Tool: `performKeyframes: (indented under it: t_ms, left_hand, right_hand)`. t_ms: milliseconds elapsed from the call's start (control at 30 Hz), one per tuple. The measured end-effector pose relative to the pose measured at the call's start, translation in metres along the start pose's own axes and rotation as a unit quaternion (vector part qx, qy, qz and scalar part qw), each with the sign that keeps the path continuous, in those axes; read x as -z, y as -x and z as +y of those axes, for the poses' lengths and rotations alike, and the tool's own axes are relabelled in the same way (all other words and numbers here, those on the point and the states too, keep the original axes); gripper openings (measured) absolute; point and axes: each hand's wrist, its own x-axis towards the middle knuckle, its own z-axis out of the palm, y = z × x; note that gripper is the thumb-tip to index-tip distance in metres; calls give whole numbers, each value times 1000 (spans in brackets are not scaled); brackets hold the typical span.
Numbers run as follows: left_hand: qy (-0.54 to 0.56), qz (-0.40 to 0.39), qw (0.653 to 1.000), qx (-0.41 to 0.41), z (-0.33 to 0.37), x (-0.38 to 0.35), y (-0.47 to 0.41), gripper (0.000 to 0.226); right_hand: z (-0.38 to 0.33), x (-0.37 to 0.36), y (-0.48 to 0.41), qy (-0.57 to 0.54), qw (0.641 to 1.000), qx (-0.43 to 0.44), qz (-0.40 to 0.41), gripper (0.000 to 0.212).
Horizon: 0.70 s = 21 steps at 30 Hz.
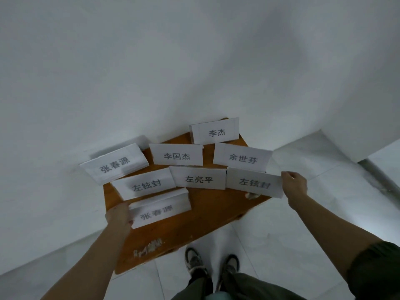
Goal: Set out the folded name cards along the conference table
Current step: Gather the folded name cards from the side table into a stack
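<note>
Several white folded name cards with black characters stand on a small brown wooden table (207,215). My left hand (119,219) grips the left end of the nearest card (160,211), low at the table's front left. My right hand (294,187) pinches the right end of the card at the right edge (253,182). Between them stand two more cards in the same row (147,186) (199,178). Behind are three cards (114,165) (176,155) (242,158), and one card (216,132) stands at the far end by the wall.
The table sits in a corner against white walls (151,72). Light tiled floor (303,245) surrounds it, and my two shoes (212,263) stand just before its front edge. Worn pale patches (149,246) mark the table's near corner.
</note>
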Motion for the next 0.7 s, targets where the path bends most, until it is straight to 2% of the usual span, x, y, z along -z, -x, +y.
performKeyframes:
  t_ms: [167, 267, 400, 533, 633, 700]
  left_hand:
    - [4, -20, 1000, -9, 16, 4, 12, 27]
    - [39, -46, 998, -9, 34, 12, 18, 28]
    - [86, -93, 992, -4, 64, 24, 18, 43]
    - [105, -120, 987, -10, 99, 35, 21, 36]
    - [119, -112, 986, -14, 128, 47, 15, 27]
    - [131, -95, 987, -14, 145, 56, 7, 31]
  right_hand:
    - [-9, -1, 1, -60, 997, -7, 44, 29]
    - [-10, 8, 3, -73, 994, -9, 83, 29]
    - [-25, 15, 6, -98, 988, 9, 119, 32]
    - [-61, -5, 21, -120, 987, 60, 90, 31]
    - [-89, -32, 39, -125, 985, 101, 57, 31]
    - [-105, -51, 53, -120, 985, 123, 33, 30]
